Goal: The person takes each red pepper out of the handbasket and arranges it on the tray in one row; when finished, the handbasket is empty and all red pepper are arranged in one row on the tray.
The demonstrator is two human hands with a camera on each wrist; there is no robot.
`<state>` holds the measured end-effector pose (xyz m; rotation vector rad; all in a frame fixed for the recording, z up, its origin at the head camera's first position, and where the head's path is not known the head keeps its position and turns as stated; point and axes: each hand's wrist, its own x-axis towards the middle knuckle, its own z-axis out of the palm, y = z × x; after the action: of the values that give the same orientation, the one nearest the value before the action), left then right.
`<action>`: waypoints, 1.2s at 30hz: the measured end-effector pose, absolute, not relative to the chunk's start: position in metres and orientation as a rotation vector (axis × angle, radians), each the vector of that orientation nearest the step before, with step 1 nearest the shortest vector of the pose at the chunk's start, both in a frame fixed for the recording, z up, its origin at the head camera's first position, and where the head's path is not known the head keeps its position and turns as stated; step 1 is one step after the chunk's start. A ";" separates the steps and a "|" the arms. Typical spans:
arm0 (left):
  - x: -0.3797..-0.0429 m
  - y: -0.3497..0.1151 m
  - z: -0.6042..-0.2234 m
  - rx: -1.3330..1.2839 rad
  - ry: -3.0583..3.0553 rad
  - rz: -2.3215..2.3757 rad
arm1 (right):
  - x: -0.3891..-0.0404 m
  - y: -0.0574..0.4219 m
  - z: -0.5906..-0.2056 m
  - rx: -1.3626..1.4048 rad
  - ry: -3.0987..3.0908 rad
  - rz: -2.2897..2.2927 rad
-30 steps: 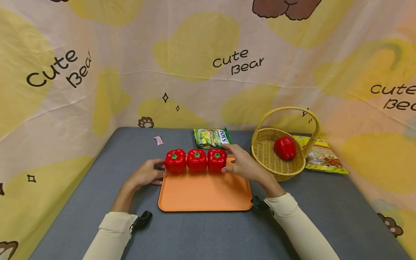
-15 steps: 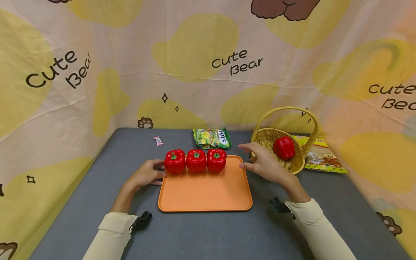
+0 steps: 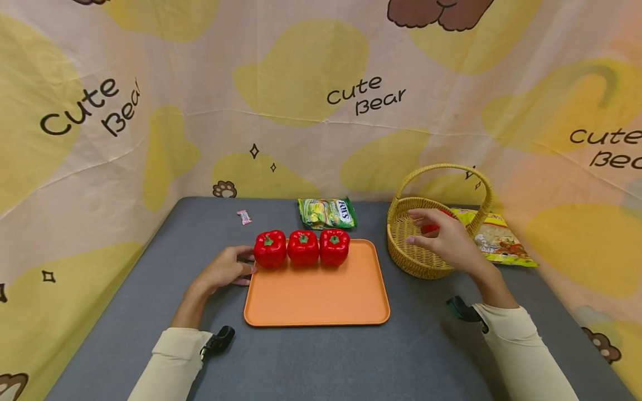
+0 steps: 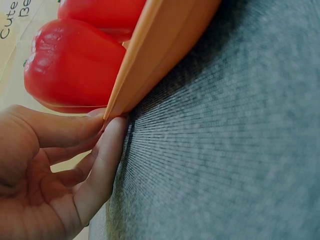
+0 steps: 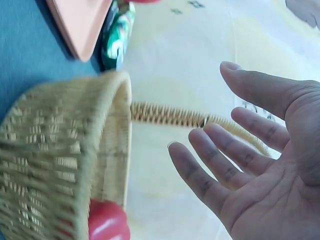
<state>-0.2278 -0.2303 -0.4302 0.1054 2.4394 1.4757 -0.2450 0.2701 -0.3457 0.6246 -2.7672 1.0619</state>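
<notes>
In the head view, three red bell peppers stand in a row along the far edge of an orange tray. My left hand is at the tray's left side, beside the leftmost pepper. The left wrist view has its thumb and fingers pinching the tray's rim. Over the yellow wicker basket hovers my right hand, fingers spread and nothing held. Another red bell pepper lies inside the basket, mostly hidden behind the right hand in the head view.
Behind the tray lies a green candy bag, with a small pink wrapped sweet to its left. A yellow snack bag sits behind the basket on the right. The basket's tall handle arches above it. A printed cloth hangs around the table.
My right hand has moved away from the rightmost pepper on the tray, going right to above the basket. The left hand stays at the tray's edge.
</notes>
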 end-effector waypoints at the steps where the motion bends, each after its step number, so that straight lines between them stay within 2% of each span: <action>1: -0.228 -0.230 -0.430 0.105 2.437 1.478 | -0.247 0.274 -0.344 0.601 -2.782 1.082; 8: -0.228 -0.230 -0.432 0.097 2.420 1.487 | -0.265 0.297 -0.338 0.468 -2.871 1.125; 24: -0.229 -0.233 -0.436 0.071 2.424 1.478 | -0.313 0.318 -0.344 0.395 -2.948 1.176; 36: -0.230 -0.230 -0.433 0.084 2.423 1.472 | -0.323 0.323 -0.354 0.351 -2.999 1.053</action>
<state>-0.2297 -0.2302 -0.4329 0.0843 2.4230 1.4719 -0.3227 0.3227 -0.3540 0.3512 -2.9993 1.0527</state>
